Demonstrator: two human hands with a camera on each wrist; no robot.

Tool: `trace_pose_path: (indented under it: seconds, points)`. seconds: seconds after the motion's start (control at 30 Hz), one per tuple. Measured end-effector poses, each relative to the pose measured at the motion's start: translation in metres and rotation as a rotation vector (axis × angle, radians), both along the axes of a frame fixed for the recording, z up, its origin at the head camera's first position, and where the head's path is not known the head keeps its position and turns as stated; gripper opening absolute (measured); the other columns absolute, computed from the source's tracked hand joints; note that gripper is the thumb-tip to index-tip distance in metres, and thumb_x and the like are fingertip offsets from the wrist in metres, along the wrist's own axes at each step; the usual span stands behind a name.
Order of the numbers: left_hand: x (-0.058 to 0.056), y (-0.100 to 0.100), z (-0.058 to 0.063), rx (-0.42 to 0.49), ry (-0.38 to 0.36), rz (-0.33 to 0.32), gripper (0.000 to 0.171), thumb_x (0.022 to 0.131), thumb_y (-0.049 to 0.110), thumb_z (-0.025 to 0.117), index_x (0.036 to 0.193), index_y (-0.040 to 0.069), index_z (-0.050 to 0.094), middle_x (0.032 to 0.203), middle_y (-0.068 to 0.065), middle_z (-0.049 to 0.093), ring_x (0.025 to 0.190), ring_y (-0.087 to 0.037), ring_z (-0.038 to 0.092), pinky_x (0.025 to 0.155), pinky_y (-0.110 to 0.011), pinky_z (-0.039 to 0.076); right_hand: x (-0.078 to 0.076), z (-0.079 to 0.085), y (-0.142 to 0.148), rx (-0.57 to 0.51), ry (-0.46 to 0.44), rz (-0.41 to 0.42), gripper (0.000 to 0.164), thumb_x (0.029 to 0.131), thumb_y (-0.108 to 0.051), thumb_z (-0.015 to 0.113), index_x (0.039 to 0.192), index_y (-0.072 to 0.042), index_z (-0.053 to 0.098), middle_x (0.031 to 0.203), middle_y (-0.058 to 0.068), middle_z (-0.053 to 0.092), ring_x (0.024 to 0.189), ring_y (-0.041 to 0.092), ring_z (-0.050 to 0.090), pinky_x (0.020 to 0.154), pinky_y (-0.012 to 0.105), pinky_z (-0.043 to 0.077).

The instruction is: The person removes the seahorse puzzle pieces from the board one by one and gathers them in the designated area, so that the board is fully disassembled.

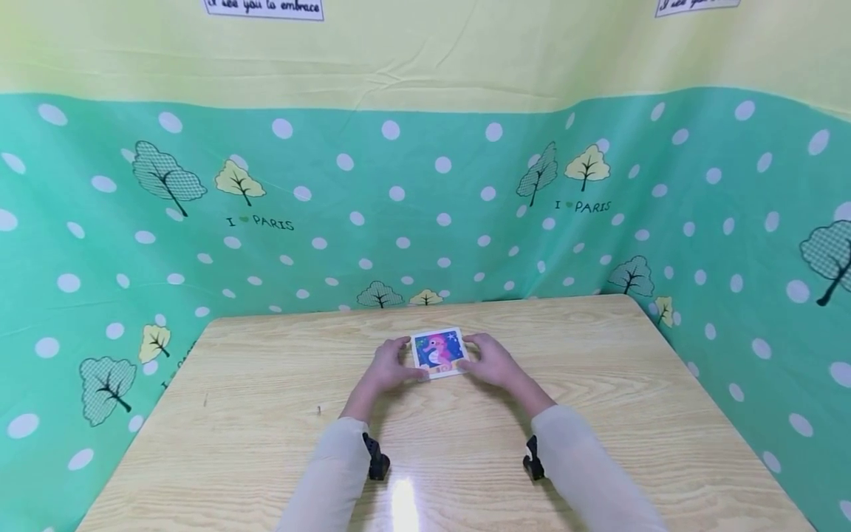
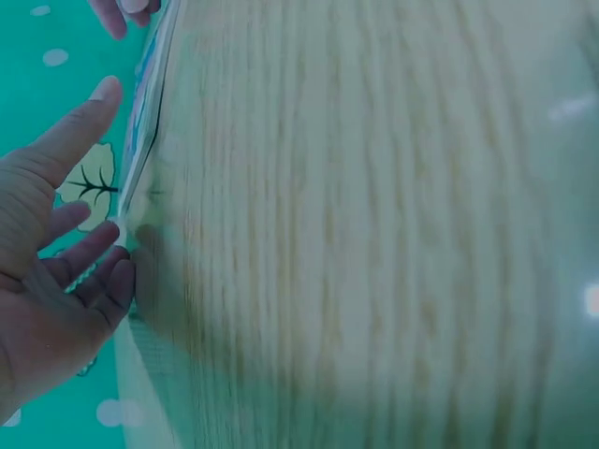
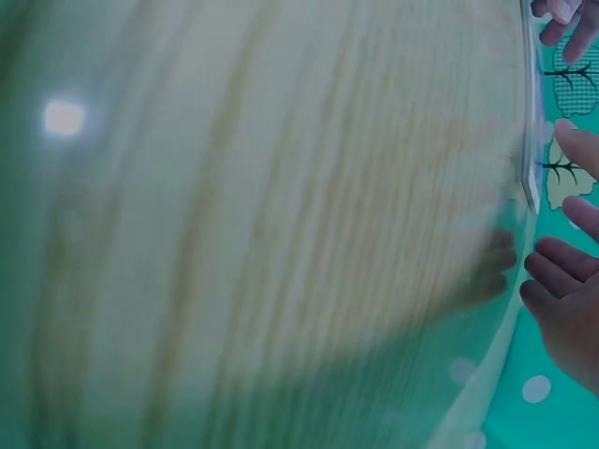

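Note:
A square picture board (image 1: 439, 352) with a white border lies flat on the wooden table. It shows a pink seahorse on a blue ground. At its left side is my left hand (image 1: 390, 366), thumb by the near edge and fingers by the far left corner. My right hand (image 1: 493, 360) mirrors this on the right, its thumb over the near right corner. The left wrist view has the board (image 2: 150, 103) edge-on, with the left fingers (image 2: 98, 267) loosely bent by its corner. Relaxed right fingers (image 3: 557, 271) lie near the board's edge (image 3: 530, 150) in the right wrist view.
The wooden tabletop (image 1: 266, 421) stretches around the board and carries a small dark mark (image 1: 319, 409) at left. A green dotted cloth (image 1: 399, 185) with printed trees hangs behind and at both sides. Light glares off the table's near part.

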State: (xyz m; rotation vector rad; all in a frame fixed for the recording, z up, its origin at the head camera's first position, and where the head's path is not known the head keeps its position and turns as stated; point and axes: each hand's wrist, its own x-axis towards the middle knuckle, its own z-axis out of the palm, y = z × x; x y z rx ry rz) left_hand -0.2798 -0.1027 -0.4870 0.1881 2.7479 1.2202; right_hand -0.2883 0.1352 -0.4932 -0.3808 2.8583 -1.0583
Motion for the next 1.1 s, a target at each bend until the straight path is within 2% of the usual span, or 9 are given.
trace_pose_path:
  seconds: [0.23,0.4,0.7,0.9,1.1]
  points:
    - [0.002,0.004,0.002,-0.112,-0.027,-0.021,0.097,0.062,0.039,0.085,0.141,0.006,0.039,0.140,-0.021,0.038,0.130,-0.041,0.032,0.107,-0.057,0.029,-0.001,-0.003,0.000,0.008,-0.018,0.037,0.073,0.078,-0.033,0.074,0.136,0.001,0.044,0.140,0.019,0.045,0.132,0.036,0.039,0.111,0.048,0.030]
    - [0.002,0.007,0.008,-0.156,-0.047,-0.017,0.098,0.062,0.035,0.086,0.142,0.004,0.038,0.140,-0.020,0.035,0.128,-0.037,0.032,0.107,-0.055,0.031,-0.001,0.000,-0.001,0.081,-0.033,0.085,0.079,0.079,-0.038,0.073,0.138,0.003,0.040,0.145,0.022,0.038,0.136,0.037,0.033,0.112,0.047,0.027]
    - [0.000,0.007,0.010,-0.174,-0.082,-0.014,0.097,0.060,0.037,0.086,0.139,0.004,0.042,0.133,-0.019,0.038,0.121,-0.033,0.035,0.105,-0.051,0.035,0.002,0.002,-0.003,0.198,-0.028,0.133,0.079,0.082,-0.044,0.067,0.139,0.004,0.039,0.149,0.023,0.031,0.138,0.038,0.028,0.113,0.048,0.024]
    - [0.001,0.008,0.009,-0.219,-0.079,-0.053,0.093,0.062,0.040,0.084,0.137,0.002,0.044,0.130,-0.018,0.040,0.119,-0.032,0.037,0.104,-0.047,0.037,0.008,0.003,0.000,0.242,-0.013,0.149,0.079,0.083,-0.048,0.064,0.138,0.003,0.040,0.148,0.023,0.032,0.138,0.038,0.029,0.113,0.048,0.025]
    - [0.009,0.011,0.010,-0.273,-0.048,-0.112,0.093,0.062,0.043,0.084,0.134,-0.003,0.047,0.125,-0.019,0.045,0.115,-0.032,0.042,0.102,-0.048,0.039,0.018,0.005,0.005,0.268,0.011,0.179,0.078,0.083,-0.049,0.064,0.137,0.004,0.043,0.144,0.024,0.037,0.135,0.039,0.034,0.112,0.047,0.028]
